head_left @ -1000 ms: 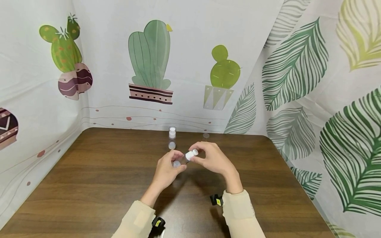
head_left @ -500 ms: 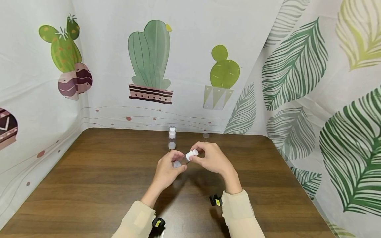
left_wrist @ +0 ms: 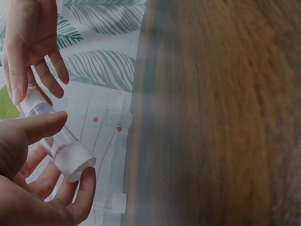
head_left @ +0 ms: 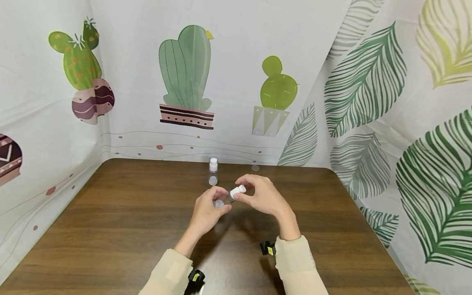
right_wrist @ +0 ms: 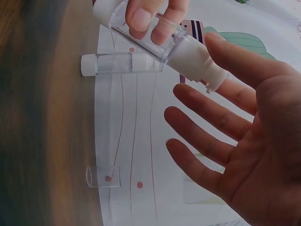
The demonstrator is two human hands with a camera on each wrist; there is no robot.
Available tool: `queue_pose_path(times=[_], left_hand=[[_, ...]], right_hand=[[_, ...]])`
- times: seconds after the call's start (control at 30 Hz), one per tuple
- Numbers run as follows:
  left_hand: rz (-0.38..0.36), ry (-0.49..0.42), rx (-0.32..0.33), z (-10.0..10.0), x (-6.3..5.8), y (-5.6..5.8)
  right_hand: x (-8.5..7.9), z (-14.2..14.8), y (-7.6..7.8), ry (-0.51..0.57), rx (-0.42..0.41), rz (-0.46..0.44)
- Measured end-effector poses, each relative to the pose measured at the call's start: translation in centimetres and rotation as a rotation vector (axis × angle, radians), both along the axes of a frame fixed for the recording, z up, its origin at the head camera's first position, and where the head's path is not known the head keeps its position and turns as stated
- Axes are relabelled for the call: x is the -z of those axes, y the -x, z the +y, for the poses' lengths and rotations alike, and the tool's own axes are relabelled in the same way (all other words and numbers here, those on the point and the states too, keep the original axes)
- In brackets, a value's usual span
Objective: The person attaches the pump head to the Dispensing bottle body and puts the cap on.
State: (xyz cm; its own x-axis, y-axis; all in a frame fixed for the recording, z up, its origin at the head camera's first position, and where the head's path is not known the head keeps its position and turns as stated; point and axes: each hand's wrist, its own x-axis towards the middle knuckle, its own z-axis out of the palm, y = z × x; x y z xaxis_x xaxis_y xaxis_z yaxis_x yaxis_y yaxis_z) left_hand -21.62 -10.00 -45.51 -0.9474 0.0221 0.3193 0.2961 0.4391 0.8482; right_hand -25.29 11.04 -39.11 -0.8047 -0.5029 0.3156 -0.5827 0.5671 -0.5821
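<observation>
My left hand (head_left: 207,209) grips a small clear pump bottle by its see-through body, thumb on one side and fingers on the other. The bottle is tilted above the table, its white base (left_wrist: 75,160) toward the left palm and its white pump head (right_wrist: 190,59) toward the right. With thumb and forefinger my right hand (head_left: 266,198) pinches the pump head; its other fingers spread loosely, as the right wrist view shows. Parts of the bottle are hidden behind the left fingers.
A second pump bottle (head_left: 213,168), with its clear cap on, stands upright near the table's far edge. Right of it, partly behind my right hand, is a loose clear cap (right_wrist: 103,176). A patterned cloth (head_left: 236,82) hangs behind the brown wooden table (head_left: 129,229).
My right fingers shift slightly at the pump head. The left hand and the bottle stay in place.
</observation>
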Motion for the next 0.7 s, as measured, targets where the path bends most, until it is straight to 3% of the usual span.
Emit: queue_pose_path(times=[0.7], left_hand=[[0.000,0.001,-0.002,0.02,-0.06,0.02]], right_hand=[[-0.04,0.46,0.09,0.033,-0.100,0.020]])
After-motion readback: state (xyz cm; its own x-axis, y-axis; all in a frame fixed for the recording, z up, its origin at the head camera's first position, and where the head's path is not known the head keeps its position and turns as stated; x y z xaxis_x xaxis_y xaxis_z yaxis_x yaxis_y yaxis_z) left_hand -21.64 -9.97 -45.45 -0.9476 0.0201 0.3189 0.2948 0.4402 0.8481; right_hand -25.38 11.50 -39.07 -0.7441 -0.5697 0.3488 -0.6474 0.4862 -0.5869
